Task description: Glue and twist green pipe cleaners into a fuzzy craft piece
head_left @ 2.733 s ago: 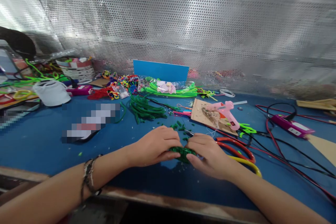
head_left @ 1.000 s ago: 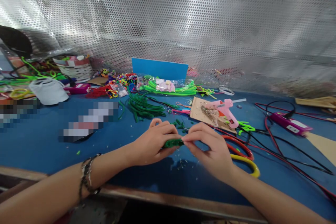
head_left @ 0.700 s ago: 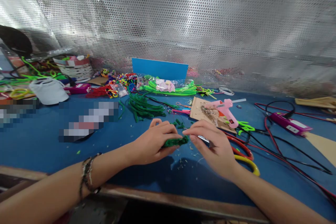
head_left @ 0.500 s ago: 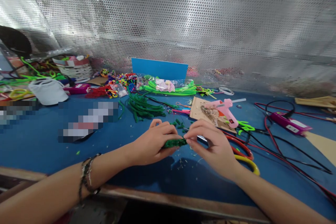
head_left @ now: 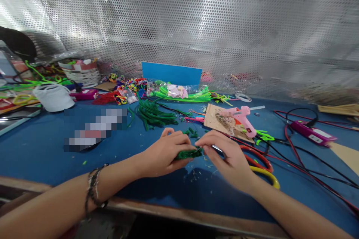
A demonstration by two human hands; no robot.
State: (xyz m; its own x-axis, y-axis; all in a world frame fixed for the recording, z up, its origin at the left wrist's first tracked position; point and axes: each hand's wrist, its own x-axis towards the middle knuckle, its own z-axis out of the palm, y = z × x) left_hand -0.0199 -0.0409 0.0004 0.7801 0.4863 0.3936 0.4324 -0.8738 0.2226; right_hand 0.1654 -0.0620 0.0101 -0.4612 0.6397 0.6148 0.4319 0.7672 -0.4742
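My left hand [head_left: 165, 153] is closed around a small dark green pipe-cleaner piece [head_left: 189, 153], holding it just above the blue table [head_left: 50, 153]. My right hand [head_left: 227, 155] meets it from the right, thumb and forefinger pinched at the piece's right end. A thin metal tip [head_left: 217, 148] shows by the right fingers; whether they hold it I cannot tell. Small green cuttings [head_left: 190, 132] lie just beyond my hands.
Scissors with red and yellow handles [head_left: 262, 168] lie right of my right hand. A pink glue gun [head_left: 241, 117] rests on cardboard, with cables [head_left: 305, 164] and a purple device [head_left: 311, 134] further right. Dark green pipe cleaners [head_left: 153, 114], bright green ones [head_left: 182, 95] and a white cup [head_left: 53, 97] lie behind. A perforated metal wall [head_left: 196, 37] backs the table.
My hands have lifted the green piece a little off the table since 2.7 s ago. My right fingers moved from covering it to pinching at its right end.
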